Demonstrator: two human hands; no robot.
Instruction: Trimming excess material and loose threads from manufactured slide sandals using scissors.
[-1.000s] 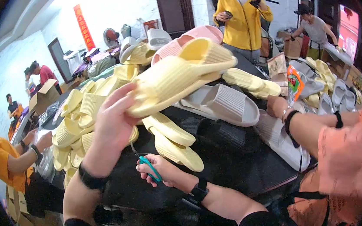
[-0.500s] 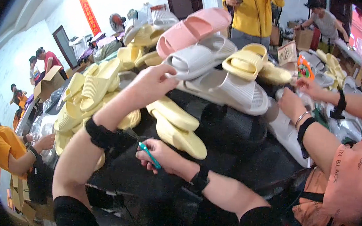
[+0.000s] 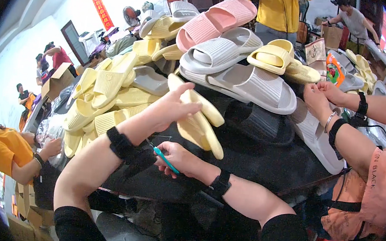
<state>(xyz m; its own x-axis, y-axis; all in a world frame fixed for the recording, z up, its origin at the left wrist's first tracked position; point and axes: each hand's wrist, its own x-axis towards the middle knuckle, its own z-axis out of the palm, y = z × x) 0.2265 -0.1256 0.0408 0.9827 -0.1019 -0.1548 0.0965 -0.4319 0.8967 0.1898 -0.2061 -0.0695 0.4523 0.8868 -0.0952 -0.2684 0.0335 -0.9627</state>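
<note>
Lowered since the earlier frame, left hand (image 3: 171, 107) is now resting open-fingered on yellow slipper (image 3: 198, 118) at frame centre; right hand (image 3: 177, 158), just below, is gripping teal-handled tool (image 3: 166, 159).

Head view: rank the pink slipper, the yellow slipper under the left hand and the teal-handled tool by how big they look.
1. Pink slipper and yellow slipper: look about alike; the yellow one is nearer the camera and partly covered by the left hand, so unranked.
2. Teal-handled tool, in the right hand: smallest.
</note>
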